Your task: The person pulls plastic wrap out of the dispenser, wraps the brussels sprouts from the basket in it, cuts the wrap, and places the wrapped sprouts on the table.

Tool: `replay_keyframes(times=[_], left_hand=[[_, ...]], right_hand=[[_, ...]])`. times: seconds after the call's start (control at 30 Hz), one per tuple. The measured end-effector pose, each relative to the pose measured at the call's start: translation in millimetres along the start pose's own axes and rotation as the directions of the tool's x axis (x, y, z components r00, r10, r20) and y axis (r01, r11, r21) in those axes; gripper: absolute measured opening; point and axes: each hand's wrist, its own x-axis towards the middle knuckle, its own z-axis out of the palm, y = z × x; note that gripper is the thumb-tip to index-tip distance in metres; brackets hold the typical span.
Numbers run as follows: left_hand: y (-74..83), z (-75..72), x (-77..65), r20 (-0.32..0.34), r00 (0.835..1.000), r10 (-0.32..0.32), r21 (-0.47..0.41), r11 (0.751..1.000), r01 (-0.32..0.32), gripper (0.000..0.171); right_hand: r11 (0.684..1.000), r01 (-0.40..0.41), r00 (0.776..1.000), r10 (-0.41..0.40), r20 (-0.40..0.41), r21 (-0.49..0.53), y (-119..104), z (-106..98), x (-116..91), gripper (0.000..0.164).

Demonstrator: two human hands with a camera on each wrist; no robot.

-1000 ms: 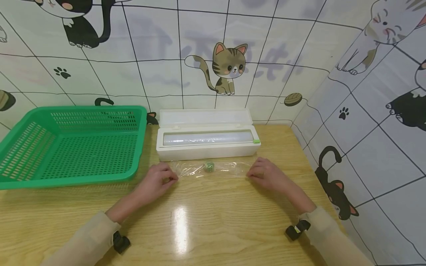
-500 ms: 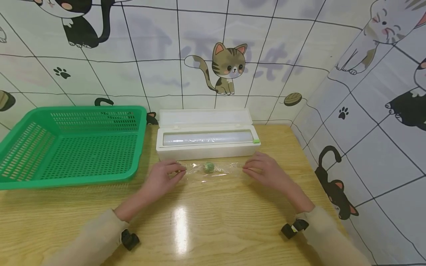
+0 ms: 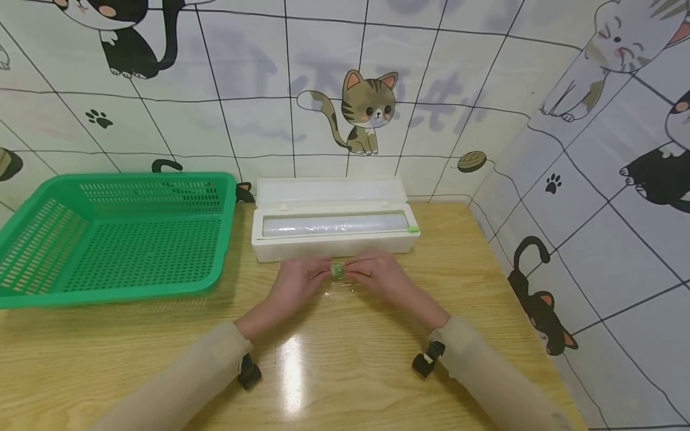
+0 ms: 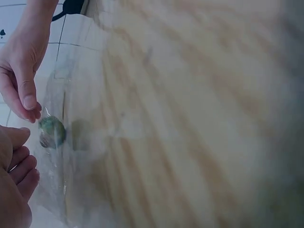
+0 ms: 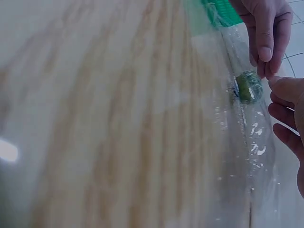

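Observation:
A small round green thing (image 3: 337, 271) lies under a strip of clear cling film (image 5: 254, 137) in front of the white box. My left hand (image 3: 297, 286) is at its left side, thumb and fingertips pinching the film. From the right side, my right hand (image 3: 380, 276) pinches the film too, so the two sets of fingertips almost meet around the green thing. The left wrist view shows the green thing (image 4: 51, 132) dark and glossy beneath the film, right beside both hands' fingertips. In the head view much of the film is covered by the hands.
Just behind the hands stands a white cling film box (image 3: 334, 245), lid up, with a film roll (image 3: 334, 225) inside and a green slider (image 3: 412, 229) on its edge. A green plastic basket (image 3: 156, 287) sits at the left. Cat-printed sheeting (image 3: 242, 131) covers the walls behind and to the right.
Both hands have moved inward from the film's two ends to the green thing, left hand rightward and right hand leftward. The film between them has been gathered in. Basket and box stay put.

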Motion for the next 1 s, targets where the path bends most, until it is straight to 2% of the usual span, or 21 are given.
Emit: replay_keyframes(times=[0.2, 0.37, 0.6, 0.77, 0.87, 1.0], left_hand=[[-11.5, 3.9, 1.6, 0.047, 0.995, -0.084, -0.103, 0.991, 0.088, 0.019], [-15.4, 5.6, 2.2, 0.097, 0.984, -0.151, -0.168, 0.972, 0.166, 0.021], [-16.8, 10.9, 5.2, 0.096, 0.981, -0.17, -0.185, 0.965, 0.185, 0.02], [-18.6, 11.7, 8.6, 0.128, 0.972, -0.199, -0.152, 0.964, 0.217, 0.022], [-19.1, 11.0, 10.1, 0.151, 0.972, -0.179, -0.116, 0.974, 0.197, 0.025], [-20.6, 11.4, 10.8, 0.164, 0.975, -0.15, -0.093, 0.982, 0.167, 0.027]], right_hand=[[0.996, -0.076, 0.997, 0.074, 0.036, 0.051, 4, 8, 0, 0.017], [0.98, -0.188, 0.98, 0.183, 0.074, 0.067, 7, 13, 1, 0.018], [0.919, -0.371, 0.928, 0.361, 0.097, 0.131, 9, 16, 0, 0.019], [0.894, -0.412, 0.909, 0.392, 0.137, 0.175, 10, 17, 0, 0.026], [0.883, -0.432, 0.899, 0.403, 0.173, 0.186, 10, 16, 0, 0.032], [0.883, -0.433, 0.895, 0.398, 0.2, 0.18, 12, 16, 0, 0.035]])
